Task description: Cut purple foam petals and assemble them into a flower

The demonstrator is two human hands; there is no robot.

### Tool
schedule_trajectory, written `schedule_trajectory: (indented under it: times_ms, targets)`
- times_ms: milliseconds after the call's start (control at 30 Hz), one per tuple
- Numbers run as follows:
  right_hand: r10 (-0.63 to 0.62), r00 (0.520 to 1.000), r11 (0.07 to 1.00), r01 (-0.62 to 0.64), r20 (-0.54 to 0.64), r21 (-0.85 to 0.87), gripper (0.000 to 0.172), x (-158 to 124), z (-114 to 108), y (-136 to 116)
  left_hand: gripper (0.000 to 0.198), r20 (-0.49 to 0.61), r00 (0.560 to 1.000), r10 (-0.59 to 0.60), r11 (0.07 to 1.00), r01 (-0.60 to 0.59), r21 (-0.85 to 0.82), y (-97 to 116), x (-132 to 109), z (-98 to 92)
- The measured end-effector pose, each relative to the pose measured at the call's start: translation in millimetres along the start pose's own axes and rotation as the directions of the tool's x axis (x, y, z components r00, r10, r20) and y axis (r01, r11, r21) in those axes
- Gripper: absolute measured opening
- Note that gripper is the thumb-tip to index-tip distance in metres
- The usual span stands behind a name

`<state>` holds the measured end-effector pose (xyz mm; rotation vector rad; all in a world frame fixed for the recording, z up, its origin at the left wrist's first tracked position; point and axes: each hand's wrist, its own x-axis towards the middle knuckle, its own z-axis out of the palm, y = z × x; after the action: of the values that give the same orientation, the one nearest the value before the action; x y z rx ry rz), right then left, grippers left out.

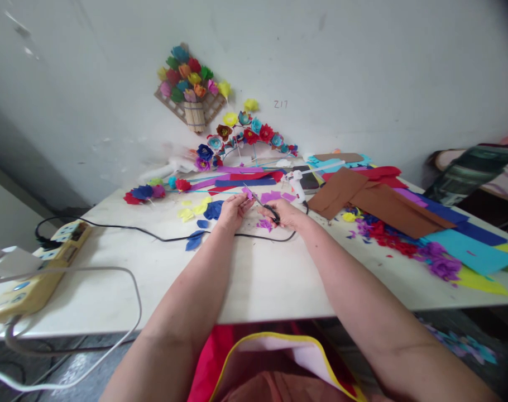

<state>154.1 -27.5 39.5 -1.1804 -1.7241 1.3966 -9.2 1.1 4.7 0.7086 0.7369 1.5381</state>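
Observation:
My left hand [236,209] pinches a small purple paper piece [248,192] above the white table. Black-handled scissors [272,214] are in my right hand [284,213], their blades pointing up and left to the purple piece. Just beyond my hands lie more purple pieces [271,196], and another purple scrap [264,224] is between my wrists. Dark blue paper petals [213,210] and yellow petals [201,207] rest left of my left hand. Whether the blades touch the paper is too small to tell.
A white glue gun [296,186] stands behind my right hand. Brown paper sheets [400,207] and coloured scraps cover the right side. A black cord [162,239] crosses to a power strip [40,279] at left. Paper flowers [250,135] stand at the back.

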Motion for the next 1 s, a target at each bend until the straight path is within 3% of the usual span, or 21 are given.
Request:
schedule_trajectory:
  times_ms: [300, 1000]
  targets:
    - [-0.052, 0.995, 0.997, 0.046, 0.088, 0.060, 0.032, 7, -7, 16, 0.011, 0.017, 1.000, 0.024, 1.000, -0.024, 0.014, 1, -3, 1.7]
    - [-0.035, 0.998, 0.998, 0.032, 0.049, 0.057, 0.032, 6, -5, 13, 0.013, 0.048, 0.999, 0.009, 1.000, -0.010, 0.029, 1, -4, 2.7]
